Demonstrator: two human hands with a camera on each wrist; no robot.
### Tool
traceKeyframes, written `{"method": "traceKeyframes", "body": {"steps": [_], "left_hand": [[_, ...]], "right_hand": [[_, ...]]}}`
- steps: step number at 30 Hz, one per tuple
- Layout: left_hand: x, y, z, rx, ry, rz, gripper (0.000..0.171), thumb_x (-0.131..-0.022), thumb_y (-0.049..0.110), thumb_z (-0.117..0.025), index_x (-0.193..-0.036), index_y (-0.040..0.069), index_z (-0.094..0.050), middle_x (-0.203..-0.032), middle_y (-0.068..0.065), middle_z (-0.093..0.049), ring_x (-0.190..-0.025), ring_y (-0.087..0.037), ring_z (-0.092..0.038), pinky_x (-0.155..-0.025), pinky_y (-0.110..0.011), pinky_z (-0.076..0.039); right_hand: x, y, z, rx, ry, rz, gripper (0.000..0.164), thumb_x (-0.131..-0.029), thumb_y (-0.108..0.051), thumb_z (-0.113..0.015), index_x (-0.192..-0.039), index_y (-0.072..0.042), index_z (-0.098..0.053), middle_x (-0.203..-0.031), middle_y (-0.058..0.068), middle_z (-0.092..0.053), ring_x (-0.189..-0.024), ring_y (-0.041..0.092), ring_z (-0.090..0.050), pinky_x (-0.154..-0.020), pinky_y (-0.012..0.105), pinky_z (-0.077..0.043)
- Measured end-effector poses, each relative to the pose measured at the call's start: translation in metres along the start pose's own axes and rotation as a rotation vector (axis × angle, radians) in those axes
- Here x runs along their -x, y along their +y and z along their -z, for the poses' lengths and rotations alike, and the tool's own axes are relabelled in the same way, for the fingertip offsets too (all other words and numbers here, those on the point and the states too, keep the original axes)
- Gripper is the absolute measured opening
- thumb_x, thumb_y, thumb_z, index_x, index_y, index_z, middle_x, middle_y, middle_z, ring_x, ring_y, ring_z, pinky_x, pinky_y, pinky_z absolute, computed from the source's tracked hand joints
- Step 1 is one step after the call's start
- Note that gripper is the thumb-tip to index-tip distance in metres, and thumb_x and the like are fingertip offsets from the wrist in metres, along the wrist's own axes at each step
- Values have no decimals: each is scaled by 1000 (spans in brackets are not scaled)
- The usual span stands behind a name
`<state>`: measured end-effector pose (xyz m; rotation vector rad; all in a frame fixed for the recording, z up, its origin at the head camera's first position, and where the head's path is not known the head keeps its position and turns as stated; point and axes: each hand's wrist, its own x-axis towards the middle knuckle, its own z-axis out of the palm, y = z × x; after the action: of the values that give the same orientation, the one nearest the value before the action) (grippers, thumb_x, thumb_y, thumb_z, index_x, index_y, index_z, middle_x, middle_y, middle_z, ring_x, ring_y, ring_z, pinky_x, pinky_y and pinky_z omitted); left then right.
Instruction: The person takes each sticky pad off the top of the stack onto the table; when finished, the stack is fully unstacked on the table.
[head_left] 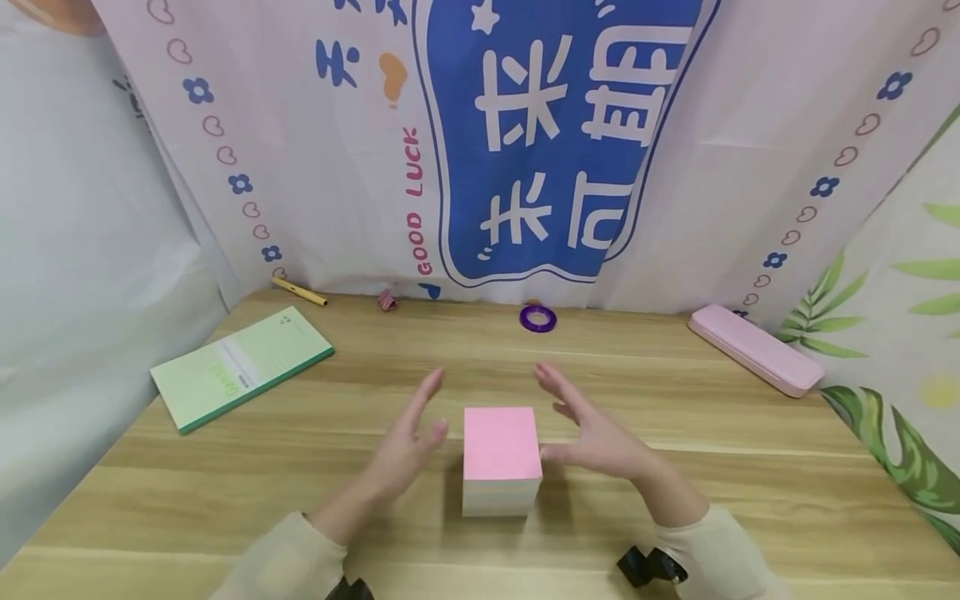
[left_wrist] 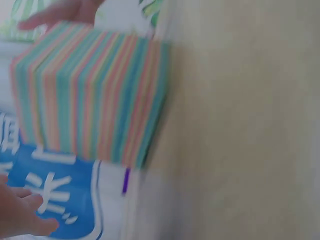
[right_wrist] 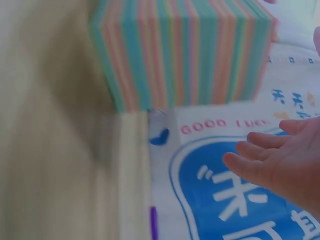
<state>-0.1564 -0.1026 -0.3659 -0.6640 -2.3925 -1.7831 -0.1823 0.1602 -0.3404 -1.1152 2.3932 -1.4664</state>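
A thick cube of sticky notes (head_left: 501, 446) with a pink top sheet stands on the wooden table. In the left wrist view the sticky-note cube (left_wrist: 90, 95) shows striped sides in teal, pink, orange and yellow. To its left, my left hand (head_left: 401, 458) is held with fingers extended and thumb apart, a gap between it and the cube. On the other side my right hand (head_left: 603, 437) is spread too, its thumb tip right at the cube's edge. Neither hand grips anything. Both palms face inward; blurred fingers show in the wrist views.
A green notepad (head_left: 240, 367) lies at the left. Along the back edge are a yellow pen (head_left: 300, 292), a pink binder clip (head_left: 387, 300) and a purple tape roll (head_left: 538, 317). At back right lies a pink case (head_left: 756, 350). A printed cloth (head_left: 337, 183) hangs behind.
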Motion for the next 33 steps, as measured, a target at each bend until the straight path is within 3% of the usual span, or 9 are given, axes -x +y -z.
{"method": "traceKeyframes", "body": {"steps": [5,10,15,21,23,29,33], "left_hand": [[6,-5,-13,121,-92,-57,82,-78,45,-57,-139,20,-8,-141,-9,-13,-125,-29,-14,-95,-55,-12],[9,-14,-21,174,-159,-50,93,-71,30,-70,-139,20,-7,-140,-10,-15,-124,-28,-17,-96,-51,-16],[11,-26,-29,178,-203,-10,102,-65,16,-76,-139,19,-6,-133,-11,-28,-119,-28,-28,-94,-48,-24],[11,-35,-32,130,-196,1,101,-62,20,-78,-138,25,-11,-128,-2,-36,-114,-27,-33,-94,-49,-21],[11,-28,-31,125,-203,2,99,-62,17,-77,-138,23,-13,-127,-3,-36,-113,-28,-34,-93,-51,-22],[10,-32,-32,113,-212,12,93,-62,21,-78,-135,26,-19,-122,1,-40,-111,-25,-36,-92,-48,-25],[12,-38,-33,114,-195,24,96,-61,24,-78,-136,22,-19,-123,1,-40,-111,-24,-37,-93,-47,-24]], "right_hand": [[0,8,-16,-47,-54,9,96,-69,-26,-72,-139,-16,-8,-139,11,-18,-124,27,-19,-94,51,-21],[4,13,-25,-49,-57,6,97,-66,-25,-75,-139,-16,-12,-137,14,-23,-119,28,-29,-91,53,-26],[7,9,-29,-13,-39,-34,93,-66,-19,-75,-137,-19,-16,-134,9,-29,-115,26,-35,-91,49,-28],[7,-17,-24,30,-25,-21,83,-65,-10,-75,-131,-3,-25,-125,11,-39,-112,27,-38,-89,51,-30],[8,-21,-21,21,-30,-24,81,-65,-9,-74,-129,-1,-26,-123,12,-41,-111,28,-39,-89,51,-30],[19,5,-8,-78,-49,-27,81,-67,-9,-73,-131,-8,-23,-124,10,-40,-110,24,-41,-90,38,-34],[24,15,5,-241,-76,-8,80,-70,-1,-69,-132,-5,-17,-120,20,-43,-104,27,-46,-87,34,-38]]}}
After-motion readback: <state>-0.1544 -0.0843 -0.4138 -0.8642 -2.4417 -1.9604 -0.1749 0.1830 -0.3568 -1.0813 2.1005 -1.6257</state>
